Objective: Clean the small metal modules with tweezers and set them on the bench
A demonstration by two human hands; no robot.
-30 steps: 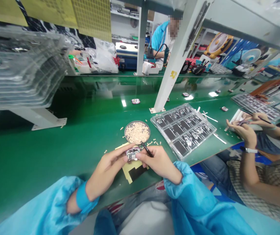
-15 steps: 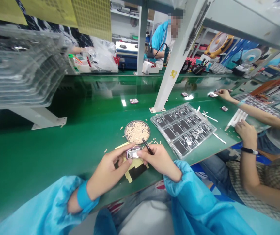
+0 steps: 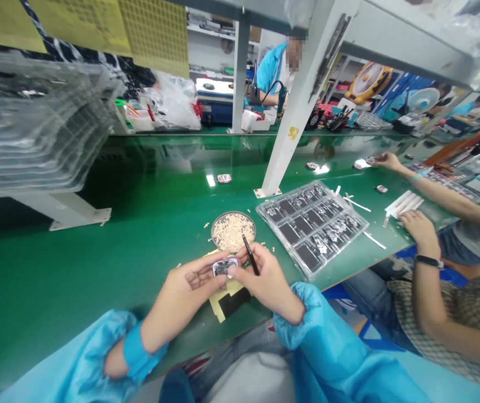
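A small rounded device with a purplish rim [image 3: 224, 267] is held between my two hands over the table. My left hand [image 3: 185, 296] grips its left side with thumb and fingers. In my right hand [image 3: 265, 280] black tweezers [image 3: 250, 254] stand up between the fingers, while its thumb and fingers press the device's right side. Beneath lies yellow paper with a black patch [image 3: 234, 301]. Just behind is a round dish [image 3: 233, 230] full of tiny beige pieces, some scattered around it.
A clear tray of parts [image 3: 313, 226] lies to the right, near a slanted white post [image 3: 294, 120]. Stacked trays [image 3: 34, 129] stand at left. Another device [image 3: 224, 178] sits farther back. A co-worker's hands [image 3: 420, 226] work at right.
The device has tilted, now showing a darker face instead of a bright silver one. The tweezers stand more upright. The co-worker's far hand has shifted slightly with a device.
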